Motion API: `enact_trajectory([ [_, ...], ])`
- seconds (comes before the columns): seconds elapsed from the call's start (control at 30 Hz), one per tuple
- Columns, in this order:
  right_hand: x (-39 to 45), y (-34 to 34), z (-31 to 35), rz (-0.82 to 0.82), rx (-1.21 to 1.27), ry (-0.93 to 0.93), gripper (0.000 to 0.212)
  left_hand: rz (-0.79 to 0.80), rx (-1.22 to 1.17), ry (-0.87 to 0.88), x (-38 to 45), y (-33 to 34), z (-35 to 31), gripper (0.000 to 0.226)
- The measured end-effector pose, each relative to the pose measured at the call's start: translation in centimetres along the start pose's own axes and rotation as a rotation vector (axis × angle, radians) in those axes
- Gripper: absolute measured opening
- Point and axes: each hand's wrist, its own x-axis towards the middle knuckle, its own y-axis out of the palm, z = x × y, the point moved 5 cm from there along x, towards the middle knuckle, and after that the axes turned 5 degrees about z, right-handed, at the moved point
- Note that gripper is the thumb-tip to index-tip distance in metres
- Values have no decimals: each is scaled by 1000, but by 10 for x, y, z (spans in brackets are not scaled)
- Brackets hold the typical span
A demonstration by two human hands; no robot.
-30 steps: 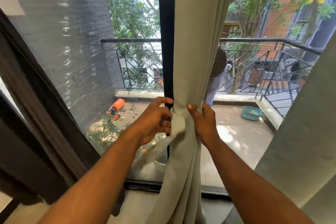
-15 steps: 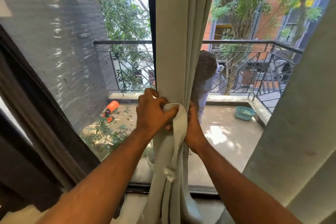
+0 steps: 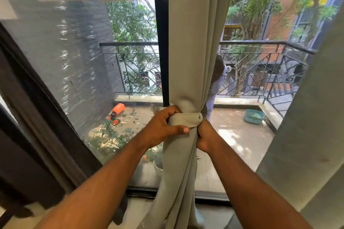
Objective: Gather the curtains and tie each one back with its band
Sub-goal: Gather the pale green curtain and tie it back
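Note:
A pale grey-green curtain (image 3: 193,42) hangs gathered in front of the window's dark centre post. A band (image 3: 186,119) of the same cloth runs across its front at waist height. My left hand (image 3: 163,126) grips the band's left end, thumb lying along its lower edge. My right hand (image 3: 205,135) grips the band's right end at the curtain's right side; its fingers are hidden behind the fabric. A second curtain (image 3: 309,117) of the same colour hangs loose at the right edge.
A dark curtain or frame (image 3: 37,117) slants across the left. Through the glass lies a balcony with a metal railing (image 3: 260,44), an orange bottle (image 3: 118,108), a teal basket (image 3: 255,116) and a potted plant (image 3: 111,135). A window track (image 3: 141,192) runs along the floor.
The band, which hung down loose in front of the curtain, now lies pulled flat across it. My hands have spread apart, one to each side of the gathered curtain.

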Motion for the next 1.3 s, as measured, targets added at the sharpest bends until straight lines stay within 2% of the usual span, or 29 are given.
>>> enact_trajectory([
  [0.1,6,4,3,-9,-10,-22,38,-202,82,114,-9,-1,6,46],
  [0.2,12,12,3,-45,-58,-27,38,-429,-24,125,-17,-7,16,101],
  [0.3,14,17,-2,-1,-65,14,35,-466,-130,129,-20,-19,24,117],
  [0.4,10,24,-5,60,-57,42,32,-462,-128,159,-23,-26,23,105],
  [0.47,9,26,-3,48,-57,8,33,-531,47,211,-28,-30,14,84],
  [0.53,8,23,1,25,-16,-55,46,-563,340,237,-31,-35,6,71],
  [0.63,4,19,9,40,72,-157,67,-525,737,202,-25,-40,0,79],
  [0.77,-3,11,10,24,111,-197,47,-473,829,138,-18,-38,-9,95],
  [0.87,-2,4,9,30,173,-228,38,-415,690,136,-16,-34,-4,112],
  [0.97,-1,2,9,-15,298,-304,35,-351,299,112,-12,-29,8,128],
  [1.07,4,-1,3,-41,421,-366,31,-223,-158,4,-5,-22,26,117],
  [1.2,12,12,1,-12,382,-340,32,-225,-217,8,0,-21,41,82],
  [1.27,16,23,3,21,244,-244,32,-238,-228,5,1,-21,46,82],
  [1.3,17,28,3,49,167,-168,32,-243,-232,-7,2,-21,50,89],
])
